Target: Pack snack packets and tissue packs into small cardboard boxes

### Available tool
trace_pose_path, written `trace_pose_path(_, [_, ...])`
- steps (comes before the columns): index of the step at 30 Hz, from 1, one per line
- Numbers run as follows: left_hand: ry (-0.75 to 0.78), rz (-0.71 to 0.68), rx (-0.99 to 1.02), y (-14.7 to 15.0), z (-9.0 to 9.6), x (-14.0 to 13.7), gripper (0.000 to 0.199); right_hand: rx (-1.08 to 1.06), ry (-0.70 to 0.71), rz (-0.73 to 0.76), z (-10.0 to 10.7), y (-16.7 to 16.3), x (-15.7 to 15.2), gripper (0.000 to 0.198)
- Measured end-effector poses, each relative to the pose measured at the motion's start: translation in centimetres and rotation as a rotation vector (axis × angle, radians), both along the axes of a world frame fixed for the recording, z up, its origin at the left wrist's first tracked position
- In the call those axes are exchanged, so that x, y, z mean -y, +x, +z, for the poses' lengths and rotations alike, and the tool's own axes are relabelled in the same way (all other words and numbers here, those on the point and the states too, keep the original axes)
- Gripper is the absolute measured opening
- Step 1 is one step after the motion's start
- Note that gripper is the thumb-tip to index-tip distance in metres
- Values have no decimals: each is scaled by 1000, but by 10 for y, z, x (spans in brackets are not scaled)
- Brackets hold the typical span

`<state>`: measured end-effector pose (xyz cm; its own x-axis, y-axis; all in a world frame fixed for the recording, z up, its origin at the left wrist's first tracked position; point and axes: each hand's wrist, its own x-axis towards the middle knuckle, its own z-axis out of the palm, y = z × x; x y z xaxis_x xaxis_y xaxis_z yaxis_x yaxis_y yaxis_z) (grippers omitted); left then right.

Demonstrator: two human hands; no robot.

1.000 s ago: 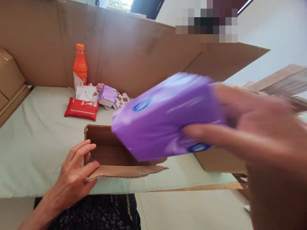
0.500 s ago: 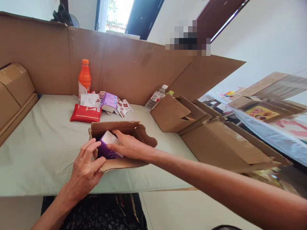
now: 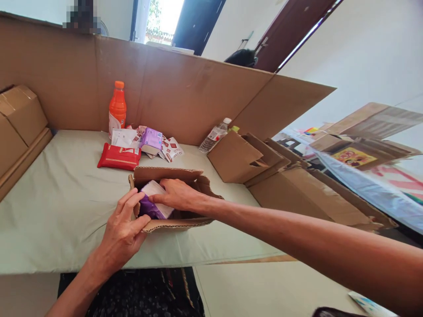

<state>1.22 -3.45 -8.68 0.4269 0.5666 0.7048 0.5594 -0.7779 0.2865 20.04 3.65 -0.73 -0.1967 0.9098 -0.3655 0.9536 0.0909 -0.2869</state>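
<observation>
An open cardboard box (image 3: 185,226) sits on the pale green cloth in front of me. Inside, at its left end, a purple and white tissue pack (image 3: 150,207) lies tilted. My right hand (image 3: 175,193) reaches into the box from the right, with thumb and fingers on the pack; some fingertips are hidden behind it. My left hand (image 3: 124,224) grips the box's left end, its thumb on the near rim and its fingertips over the edge close to the pack.
Beyond the box lie a red packet (image 3: 119,156), another purple tissue pack (image 3: 151,139) and several printed sachets (image 3: 172,149). An orange bottle (image 3: 117,108) stands behind them. A clear bottle (image 3: 214,136) leans beside cardboard boxes (image 3: 231,158) at right. A cardboard wall (image 3: 181,92) borders the back.
The box has shifted slightly to the right, with both hands and the tissue pack moving along with it. My right hand stays on the pack.
</observation>
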Motion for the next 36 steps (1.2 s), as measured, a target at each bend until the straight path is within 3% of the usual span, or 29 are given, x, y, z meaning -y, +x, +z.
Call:
trace_pose_path(4, [18,-11,17,2,1,-4,22,-107,-161,-77,-1,-6,-7,48])
trace_pose_path(6, [15,-9,7,3,1,-4,23,-114,-160,-66,-2,-6,-9,47])
trace_pose_path(13, [-2,-6,9,4,1,-5,21,-175,-192,-219,-4,9,-12,21])
trace_pose_path(17, [-3,-16,20,4,0,-6,22,-122,-251,-81,3,7,-11,41])
trace_pose_path(21, [8,-23,6,3,-1,-6,21,-8,-113,62,3,-7,-2,64])
trace_pose_path(25, [13,-10,-21,3,0,-6,21,101,-62,154,6,-11,3,52])
trace_pose_path(30, [6,-6,-9,4,2,-7,20,107,86,476,13,7,-1,43])
trace_pose_path(36, [16,-20,-26,6,3,-9,19,-30,-7,568,-7,10,-22,55])
